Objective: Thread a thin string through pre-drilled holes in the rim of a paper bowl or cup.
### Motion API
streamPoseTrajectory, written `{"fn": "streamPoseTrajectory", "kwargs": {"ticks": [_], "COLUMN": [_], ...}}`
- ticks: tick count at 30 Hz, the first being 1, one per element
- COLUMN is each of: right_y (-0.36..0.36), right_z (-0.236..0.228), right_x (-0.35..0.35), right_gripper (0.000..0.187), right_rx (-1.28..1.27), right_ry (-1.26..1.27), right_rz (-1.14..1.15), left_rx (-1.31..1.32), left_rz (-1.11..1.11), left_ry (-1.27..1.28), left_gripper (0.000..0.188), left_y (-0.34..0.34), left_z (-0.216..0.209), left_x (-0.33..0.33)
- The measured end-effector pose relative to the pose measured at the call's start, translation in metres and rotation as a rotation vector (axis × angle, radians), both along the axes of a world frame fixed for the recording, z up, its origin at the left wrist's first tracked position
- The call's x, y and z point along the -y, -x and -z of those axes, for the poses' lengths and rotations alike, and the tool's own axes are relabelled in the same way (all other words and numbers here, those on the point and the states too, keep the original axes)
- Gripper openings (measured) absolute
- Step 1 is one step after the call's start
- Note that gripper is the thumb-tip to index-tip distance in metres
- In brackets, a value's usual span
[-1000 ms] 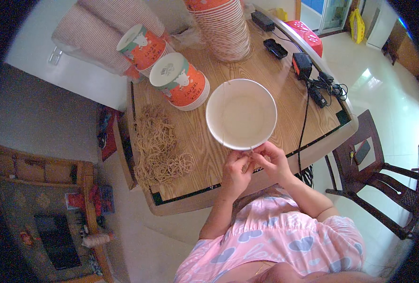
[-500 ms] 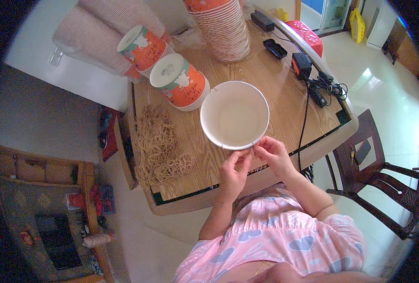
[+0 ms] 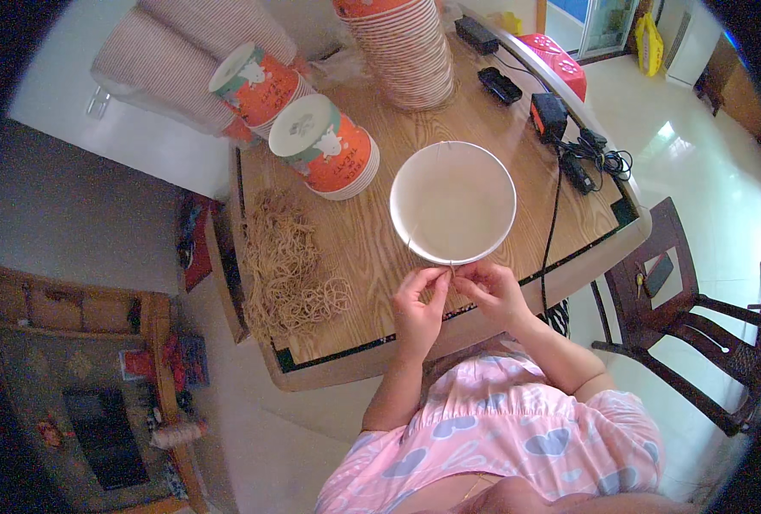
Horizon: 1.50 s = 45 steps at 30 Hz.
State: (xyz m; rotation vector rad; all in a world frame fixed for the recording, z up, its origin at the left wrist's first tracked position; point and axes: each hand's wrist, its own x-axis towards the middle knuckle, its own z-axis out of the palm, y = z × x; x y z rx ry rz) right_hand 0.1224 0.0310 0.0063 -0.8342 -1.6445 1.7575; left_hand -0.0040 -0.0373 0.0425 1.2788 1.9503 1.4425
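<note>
At the far left of the table [image 3: 365,270], long stacks of nested paper tubs [image 3: 162,64] lay wrapped in clear plastic. Next came a short stack of orange and green tubs [image 3: 260,90], turned base up, the tubs fitted one inside another. In front of it, near the table's left edge, a loose pile of tan cords [image 3: 288,270] was spread. Just beside that stood a second short stack [image 3: 327,150], also base up and nested. Farther back rose a tall stack [image 3: 404,56] of nested tubs, their pale rims showing in close rows.

The left hand [image 3: 421,300] had its thumb and forefinger pinched on a thin string [image 3: 452,270] at the near rim of an open tub [image 3: 454,204]. The tub was mouth up, its white inside in view. The right hand [image 3: 494,291] pinched the same string from the other side, so the string lay between the two sets of fingertips, with the tub just beyond both hands. To the right were a black tray [image 3: 500,86] and a charger [image 3: 549,116].
</note>
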Motion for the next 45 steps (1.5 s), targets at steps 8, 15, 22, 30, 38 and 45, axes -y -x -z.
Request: {"fn": "streamPoseTrajectory", "kwargs": {"ticks": [8, 15, 22, 30, 38, 45], "right_y": [0.006, 0.005, 0.004, 0.005, 0.01, 0.011], "right_z": [0.007, 0.006, 0.004, -0.013, -0.019, -0.009], "right_x": [0.004, 0.003, 0.004, 0.003, -0.01, -0.002], "right_gripper": [0.017, 0.018, 0.017, 0.012, 0.009, 0.006], "right_rx": [-0.104, -0.106, -0.072, -0.161, -0.173, -0.239], "right_ry": [0.033, 0.062, 0.049, 0.015, 0.032, 0.066], "right_rz": [0.08, 0.068, 0.056, 0.117, 0.089, 0.141], "left_rx": [0.121, 0.207, 0.101, -0.493, -0.115, 0.041], "left_rz": [0.033, 0.054, 0.033, 0.005, -0.039, -0.06], "left_ry": [0.026, 0.043, 0.03, 0.154, -0.024, -0.04], "left_gripper": [0.012, 0.012, 0.009, 0.011, 0.014, 0.017], "left_y": [0.002, 0.004, 0.006, 0.0, 0.002, 0.001], "left_z": [-0.001, -0.002, 0.001, 0.007, 0.008, 0.005], "left_x": [-0.003, -0.004, -0.003, -0.004, -0.002, -0.002]}}
